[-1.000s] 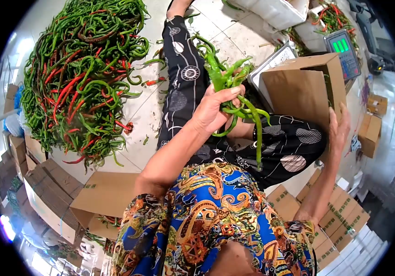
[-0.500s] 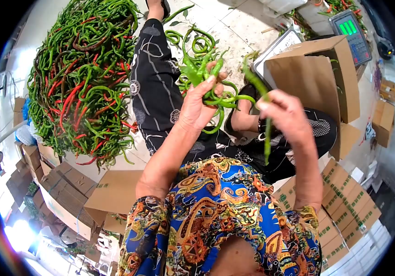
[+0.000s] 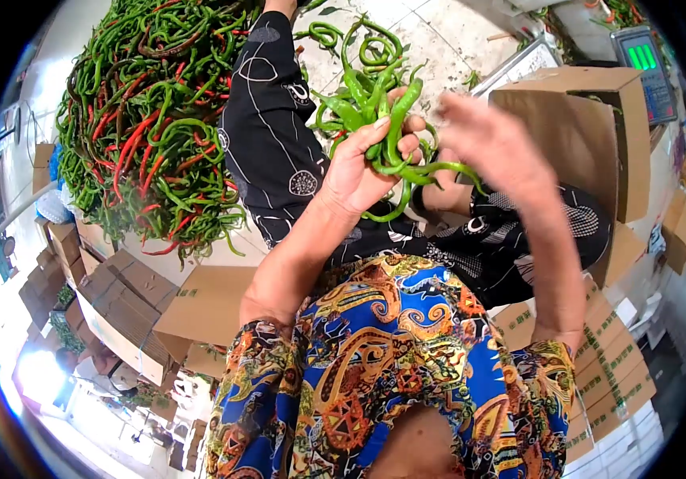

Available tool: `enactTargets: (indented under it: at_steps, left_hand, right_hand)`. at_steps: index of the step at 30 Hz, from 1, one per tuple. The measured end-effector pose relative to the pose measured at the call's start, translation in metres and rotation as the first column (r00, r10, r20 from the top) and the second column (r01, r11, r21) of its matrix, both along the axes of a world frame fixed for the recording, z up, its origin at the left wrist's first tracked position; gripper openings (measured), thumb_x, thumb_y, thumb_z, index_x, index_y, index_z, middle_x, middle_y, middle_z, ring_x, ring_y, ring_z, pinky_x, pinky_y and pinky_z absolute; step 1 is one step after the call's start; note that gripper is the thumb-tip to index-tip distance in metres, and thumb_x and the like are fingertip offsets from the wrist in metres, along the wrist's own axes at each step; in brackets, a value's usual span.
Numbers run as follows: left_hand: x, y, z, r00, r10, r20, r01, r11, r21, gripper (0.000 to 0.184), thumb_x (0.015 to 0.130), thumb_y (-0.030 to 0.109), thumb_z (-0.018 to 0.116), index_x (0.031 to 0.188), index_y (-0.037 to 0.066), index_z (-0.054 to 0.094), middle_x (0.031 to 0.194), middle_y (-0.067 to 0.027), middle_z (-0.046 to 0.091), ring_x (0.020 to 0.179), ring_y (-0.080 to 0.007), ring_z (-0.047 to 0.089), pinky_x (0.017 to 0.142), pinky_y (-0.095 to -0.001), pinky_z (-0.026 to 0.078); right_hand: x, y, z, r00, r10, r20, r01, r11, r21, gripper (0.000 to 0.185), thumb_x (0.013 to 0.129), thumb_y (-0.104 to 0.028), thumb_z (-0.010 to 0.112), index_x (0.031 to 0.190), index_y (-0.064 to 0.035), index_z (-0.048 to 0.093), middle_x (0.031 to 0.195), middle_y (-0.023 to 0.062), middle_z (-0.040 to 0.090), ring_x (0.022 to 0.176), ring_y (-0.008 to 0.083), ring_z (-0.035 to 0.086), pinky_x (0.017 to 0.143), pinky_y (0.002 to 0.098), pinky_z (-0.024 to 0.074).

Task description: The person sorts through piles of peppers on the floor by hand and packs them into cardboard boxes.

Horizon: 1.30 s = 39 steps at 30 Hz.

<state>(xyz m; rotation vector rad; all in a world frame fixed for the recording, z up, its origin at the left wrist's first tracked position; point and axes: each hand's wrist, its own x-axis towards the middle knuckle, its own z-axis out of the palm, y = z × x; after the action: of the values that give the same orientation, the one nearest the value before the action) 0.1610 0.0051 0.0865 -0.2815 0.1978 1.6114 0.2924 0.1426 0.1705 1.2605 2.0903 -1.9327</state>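
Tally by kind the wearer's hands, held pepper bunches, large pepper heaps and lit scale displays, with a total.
Hands (left hand, right hand): 2
Held pepper bunch: 1
Large pepper heap: 1
Lit scale display: 1
Total: 5

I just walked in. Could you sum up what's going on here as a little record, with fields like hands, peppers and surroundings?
Left hand: gripping a bunch of green peppers
Right hand: beside the bunch, blurred; its grip is unclear
Main pile: green peppers with red ones mixed in, to the left of the outstretched leg
Tiled floor: loose green peppers near the bunch
Cardboard box: beside the bent right leg
Digital display: lit green, beyond the box
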Motion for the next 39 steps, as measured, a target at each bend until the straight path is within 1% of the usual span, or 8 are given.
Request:
enactTargets:
  at_steps: [3, 6, 8, 15, 20, 25, 35, 39]
  left_hand:
    - [0.004, 0.001, -0.009, 0.997, -0.011, -0.076, 0.008, 0.999, -0.042, 0.054, 0.090, 0.020, 0.059, 0.139, 0.011, 0.039, 0.117, -0.0152, 0.059, 0.101, -0.0243, 0.061, 0.089, -0.0390, 0.052]
    - [0.008, 0.000, -0.007, 0.985, 0.002, -0.171, -0.009, 0.999, -0.042, 0.053, 0.093, 0.018, 0.055, 0.142, 0.010, 0.036, 0.135, -0.0199, 0.047, 0.126, -0.0322, 0.047, 0.101, -0.0384, 0.045]
    - [0.008, -0.003, -0.015, 0.971, -0.019, -0.237, -0.004, 0.995, -0.096, 0.056, 0.091, 0.018, 0.058, 0.141, 0.010, 0.036, 0.136, -0.0217, 0.046, 0.128, -0.0351, 0.044, 0.105, -0.0411, 0.041]
    - [-0.001, -0.023, -0.024, 0.939, -0.165, -0.303, 0.115, 0.977, -0.178, 0.054, 0.092, 0.022, 0.057, 0.140, 0.009, 0.035, 0.131, -0.0234, 0.050, 0.123, -0.0352, 0.049, 0.102, -0.0497, 0.042]
    - [-0.001, -0.023, -0.025, 0.888, -0.220, -0.405, 0.058, 0.925, -0.375, 0.047, 0.093, 0.019, 0.057, 0.135, 0.005, 0.040, 0.119, -0.0214, 0.058, 0.100, -0.0274, 0.061, 0.094, -0.0445, 0.049]
    - [0.012, -0.019, -0.007, 0.614, -0.374, -0.695, -0.058, 0.856, -0.513, 0.038, 0.089, 0.013, 0.062, 0.123, -0.001, 0.052, 0.081, 0.0009, 0.051, 0.063, -0.0054, 0.046, 0.054, -0.0200, 0.037]
    - [0.029, 0.105, 0.147, -0.028, -0.109, -0.994, 0.185, 0.976, -0.112, 0.045, 0.088, 0.020, 0.062, 0.126, -0.003, 0.051, 0.063, 0.0024, 0.051, 0.051, -0.0033, 0.041, 0.047, -0.0192, 0.030]
    - [0.066, 0.166, 0.190, 0.061, 0.000, -0.998, 0.397, 0.918, 0.024, 0.038, 0.090, 0.023, 0.061, 0.119, -0.001, 0.058, 0.069, 0.0004, 0.054, 0.052, -0.0053, 0.044, 0.047, -0.0205, 0.032]
  right_hand:
    - [0.011, -0.053, -0.048, 0.989, 0.115, -0.096, -0.119, 0.992, -0.031, 0.094, 0.065, -0.039, 0.084, 0.138, -0.0010, 0.038, 0.122, 0.0121, 0.055, 0.109, 0.0208, 0.056, 0.095, 0.0305, 0.0438]
    - [0.013, -0.072, -0.048, 0.999, -0.009, -0.054, 0.005, 0.998, -0.066, 0.077, 0.079, -0.022, 0.074, 0.140, 0.0015, 0.034, 0.115, 0.0102, 0.058, 0.101, 0.0164, 0.058, 0.087, 0.0268, 0.0465]
    - [0.022, -0.076, -0.059, 0.944, -0.257, -0.207, 0.103, 0.826, -0.555, 0.060, 0.088, -0.007, 0.057, 0.142, 0.0009, 0.032, 0.095, 0.0065, 0.061, 0.071, 0.0082, 0.055, 0.064, 0.0209, 0.0470]
    - [0.049, -0.072, -0.064, 0.893, -0.422, -0.156, 0.141, 0.592, -0.793, 0.033, 0.091, -0.010, 0.054, 0.121, 0.0014, 0.050, 0.089, 0.0024, 0.057, 0.068, 0.0076, 0.052, 0.059, 0.0200, 0.0429]
    - [0.059, -0.075, -0.071, 0.930, -0.319, -0.184, 0.281, 0.937, -0.208, 0.017, 0.095, -0.012, 0.049, 0.106, -0.0019, 0.056, 0.085, 0.0002, 0.054, 0.069, 0.0069, 0.050, 0.065, 0.0209, 0.0428]
    - [0.063, -0.065, -0.032, 0.793, -0.547, -0.269, 0.435, 0.817, -0.378, 0.023, 0.097, -0.012, 0.049, 0.116, -0.0012, 0.051, 0.087, 0.0004, 0.057, 0.072, 0.0051, 0.050, 0.066, 0.0210, 0.0442]
    - [0.143, 0.016, 0.104, 0.643, -0.601, -0.474, 0.750, 0.619, 0.232, 0.025, 0.098, -0.019, 0.048, 0.113, 0.0000, 0.056, 0.085, 0.0013, 0.061, 0.068, 0.0047, 0.049, 0.065, 0.0194, 0.0420]
    - [0.207, 0.046, 0.101, 0.643, -0.606, -0.468, 0.763, 0.565, 0.315, 0.024, 0.097, -0.020, 0.051, 0.107, -0.0006, 0.060, 0.083, -0.0002, 0.059, 0.068, 0.0039, 0.047, 0.064, 0.0201, 0.0411]
